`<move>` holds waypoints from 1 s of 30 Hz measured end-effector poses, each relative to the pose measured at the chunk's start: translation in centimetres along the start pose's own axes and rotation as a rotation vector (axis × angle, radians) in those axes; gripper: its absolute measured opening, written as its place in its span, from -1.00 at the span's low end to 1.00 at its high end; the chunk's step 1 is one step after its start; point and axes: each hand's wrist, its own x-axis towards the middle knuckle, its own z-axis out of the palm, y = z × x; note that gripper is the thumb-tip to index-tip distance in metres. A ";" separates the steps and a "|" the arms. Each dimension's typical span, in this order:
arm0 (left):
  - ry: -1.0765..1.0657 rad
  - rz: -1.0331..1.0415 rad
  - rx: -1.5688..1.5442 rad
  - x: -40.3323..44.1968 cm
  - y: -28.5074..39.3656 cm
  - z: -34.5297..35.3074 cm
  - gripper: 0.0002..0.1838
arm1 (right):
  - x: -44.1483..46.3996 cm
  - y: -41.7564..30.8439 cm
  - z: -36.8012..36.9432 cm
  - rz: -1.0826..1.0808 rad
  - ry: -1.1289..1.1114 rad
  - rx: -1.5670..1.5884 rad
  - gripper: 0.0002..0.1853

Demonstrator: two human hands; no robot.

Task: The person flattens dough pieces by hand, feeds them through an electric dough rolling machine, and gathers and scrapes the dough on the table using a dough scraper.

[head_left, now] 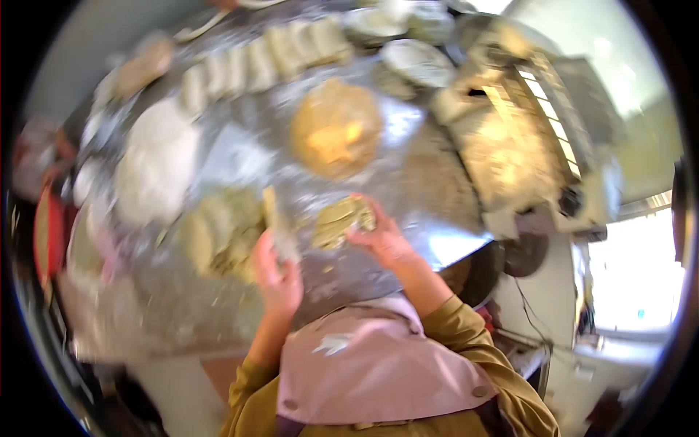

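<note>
My right hand [382, 239] is closed around the right edge of a flat, greenish-yellow piece of dough [336, 222] over the floured metal table [211, 313]. My left hand [278, 273] grips a dough scraper [285, 240], its pale, flat blade upright and a yellowish edge at the top; blur hides its details. Just left of that hand lies a cut, crumbly mound of greenish dough [222, 233]. Beyond both hands sits a large round, orange-yellow mass [337, 130] with a shiny surface.
Several pale dough slabs [262, 62] stand in a row at the back. A big white dough mass [159, 164] lies left, near a white flour patch [237, 156]. A dough-rolling machine [510, 146] flanks the table's right edge. A floury bowl [416, 64] stands at the back.
</note>
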 end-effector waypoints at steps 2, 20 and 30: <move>-0.024 -0.133 -0.146 -0.9 0.4 0.4 -0.40 | -2.1 -4.3 -0.9 -0.202 -0.040 -0.033 -0.16; -0.108 -0.097 0.193 -0.8 6.9 10.6 -0.36 | -13.5 -45.1 -21.6 -0.835 0.537 -1.390 -0.20; -0.154 -0.188 0.059 -1.0 9.0 17.2 -0.32 | -12.7 -46.6 -24.3 -0.505 0.485 -1.723 -0.30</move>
